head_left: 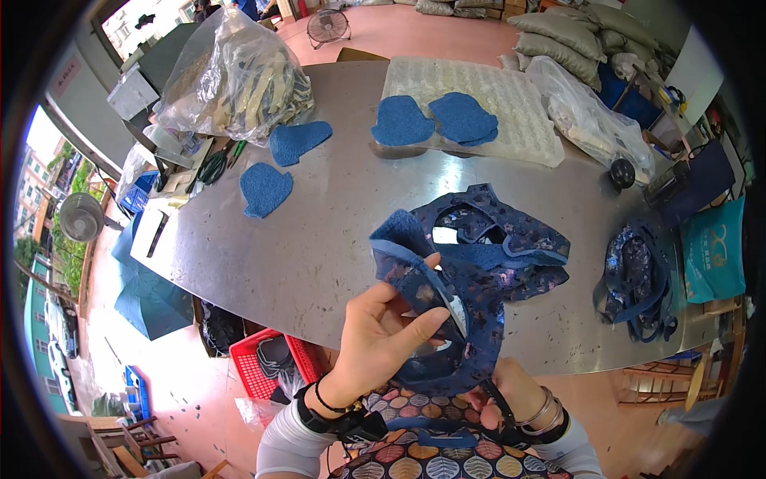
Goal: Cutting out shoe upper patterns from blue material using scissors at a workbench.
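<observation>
Dark-blue patterned fabric pieces point(479, 307) with lighter blue edging hang and lie in a joined bundle at the table's near side. My left hand point(375, 335) pinches one of them between thumb and fingers, lifting it so its fuzzy blue lining point(399, 231) shows. My right hand point(511, 395) sits low at the bundle's near end, by my patterned apron point(455, 459). Its fingers are closed round a slim black tool point(500, 401), whose kind I cannot make out. The fabric partly covers that tool's far end.
Fuzzy blue cut pieces lie on the metal table point(319, 263) and on a pale textured sheet point(519, 120). More patterned fabric point(636, 279) is piled at right, beside a teal bag point(714, 255). A clear plastic bag of scraps point(239, 80) stands far left; a red basket point(255, 367) is below the edge.
</observation>
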`<move>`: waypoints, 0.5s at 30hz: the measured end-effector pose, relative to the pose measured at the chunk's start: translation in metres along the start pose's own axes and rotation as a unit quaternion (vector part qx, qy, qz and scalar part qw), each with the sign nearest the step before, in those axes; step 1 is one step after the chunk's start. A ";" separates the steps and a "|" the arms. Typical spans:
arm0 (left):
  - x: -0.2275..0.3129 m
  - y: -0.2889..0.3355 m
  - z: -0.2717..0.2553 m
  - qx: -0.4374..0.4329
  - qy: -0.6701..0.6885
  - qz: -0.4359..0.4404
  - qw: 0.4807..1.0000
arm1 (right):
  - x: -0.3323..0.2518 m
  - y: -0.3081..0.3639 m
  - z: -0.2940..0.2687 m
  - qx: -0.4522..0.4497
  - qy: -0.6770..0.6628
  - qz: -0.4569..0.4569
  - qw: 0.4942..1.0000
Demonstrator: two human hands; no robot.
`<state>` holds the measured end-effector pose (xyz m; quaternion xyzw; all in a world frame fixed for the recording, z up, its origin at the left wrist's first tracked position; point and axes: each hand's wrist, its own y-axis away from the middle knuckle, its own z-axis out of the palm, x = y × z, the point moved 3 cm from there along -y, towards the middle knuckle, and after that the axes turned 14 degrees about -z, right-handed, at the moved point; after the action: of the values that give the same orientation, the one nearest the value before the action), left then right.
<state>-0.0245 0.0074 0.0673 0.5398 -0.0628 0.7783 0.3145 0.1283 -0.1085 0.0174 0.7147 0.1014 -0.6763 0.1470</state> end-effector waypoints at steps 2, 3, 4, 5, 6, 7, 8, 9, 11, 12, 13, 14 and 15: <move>-0.001 -0.001 -0.002 0.021 0.041 -0.041 0.998 | 0.001 0.001 -0.001 -0.003 0.020 0.020 1.000; -0.002 -0.002 -0.007 0.029 0.069 -0.063 0.995 | 0.001 0.001 -0.001 -0.006 0.026 0.017 0.999; -0.005 -0.003 -0.010 0.038 0.096 -0.084 0.991 | 0.003 0.002 -0.001 -0.009 0.032 0.014 0.999; -0.007 -0.005 -0.012 0.050 0.089 -0.056 0.993 | 0.004 0.002 0.000 -0.012 0.038 0.011 0.999; -0.006 -0.004 -0.012 0.050 0.072 -0.047 0.995 | 0.005 0.002 0.000 -0.010 0.020 0.008 1.000; -0.005 -0.003 -0.013 0.050 0.054 -0.037 0.997 | 0.005 0.001 0.001 -0.009 0.003 0.005 1.000; -0.003 -0.003 -0.013 0.050 0.036 -0.028 0.998 | 0.006 0.001 0.003 -0.006 -0.014 0.002 1.000; -0.003 -0.003 -0.013 0.048 0.025 -0.025 0.998 | 0.007 0.001 0.004 -0.007 -0.030 0.005 0.999; -0.002 -0.003 -0.013 0.046 0.003 -0.018 0.999 | 0.010 0.002 0.008 -0.008 -0.063 0.011 0.998; -0.001 -0.002 -0.011 0.036 0.002 -0.014 0.999 | 0.010 0.002 0.009 -0.004 -0.087 0.015 0.996; 0.000 -0.002 -0.008 0.025 0.001 -0.010 1.000 | 0.010 0.002 0.011 0.000 -0.110 0.020 0.994; 0.000 -0.002 -0.006 0.014 -0.001 -0.007 1.000 | 0.011 0.004 0.012 0.006 -0.134 0.025 0.991; 0.000 -0.002 -0.006 0.004 -0.014 -0.007 1.000 | 0.015 0.005 0.013 0.009 -0.158 0.029 0.987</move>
<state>-0.0282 0.0112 0.0641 0.5521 -0.0605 0.7687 0.3172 0.1192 -0.1189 0.0026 0.6028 0.0499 -0.7770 0.1742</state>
